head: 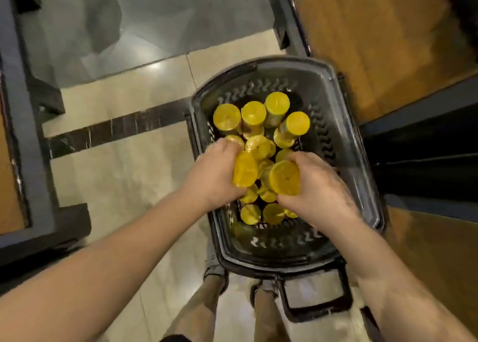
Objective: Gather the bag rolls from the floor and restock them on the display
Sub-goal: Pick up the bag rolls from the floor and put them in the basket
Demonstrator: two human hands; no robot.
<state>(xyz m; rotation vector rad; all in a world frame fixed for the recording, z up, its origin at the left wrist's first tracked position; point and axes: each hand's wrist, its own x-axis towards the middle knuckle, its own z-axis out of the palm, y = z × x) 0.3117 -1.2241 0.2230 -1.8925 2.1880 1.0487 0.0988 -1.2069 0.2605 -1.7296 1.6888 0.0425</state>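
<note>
Below, the tiled floor [116,176] carries a dark plastic basket [362,160] beside a wooden shelf [375,44] — inside it stand the yellow bag rolls [253,114], mostly on end. My left hand [214,176] has its fingers wrapped round one roll [244,169]; my right hand [318,191] grasps a second roll [284,177] — both over the heap.

Head view, straight down, close.

Yellow bag rolls [253,114] stand on end, packed together in a dark slotted basket [344,124]. My left hand [214,176] and right hand [318,186] each grip one above the rest.
</note>
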